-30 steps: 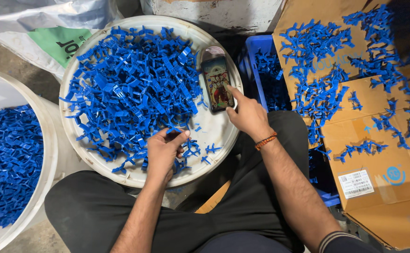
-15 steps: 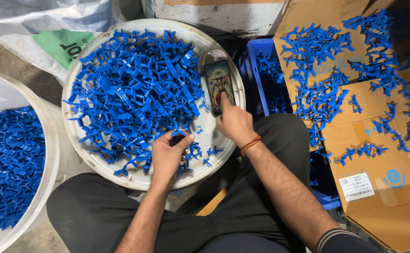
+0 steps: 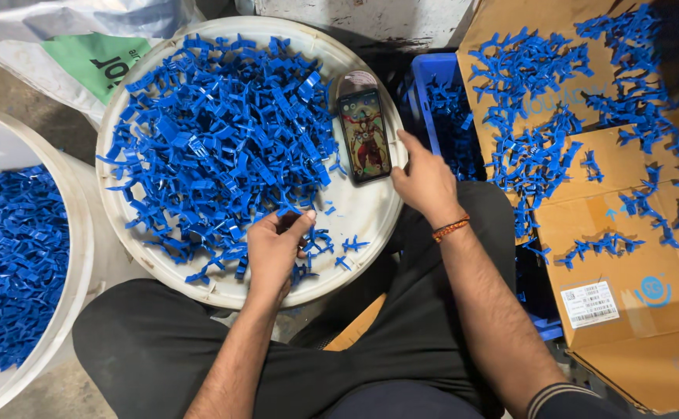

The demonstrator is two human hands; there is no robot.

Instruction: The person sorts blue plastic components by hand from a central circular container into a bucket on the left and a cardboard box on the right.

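left hand (image 3: pixel 273 252) grip closed on blue plastic pieces (image 3: pixel 223 140); right hand (image 3: pixel 425 182) open beside phone (image 3: pixel 363 136).

Left hand (image 3: pixel 276 250) is pinching small blue plastic branched parts (image 3: pixel 223 143) heaped on a round white plastic tray (image 3: pixel 367 213). Right hand (image 3: pixel 425 180) is resting at the tray's rim, fingertips touching a lit black smartphone (image 3: pixel 363 136) lying there.

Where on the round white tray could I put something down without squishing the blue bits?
The white tray is bare along its lower right, between the phone, the right hand and the left hand. Only a few loose blue pieces lie there. The blue pile crowds the rest.
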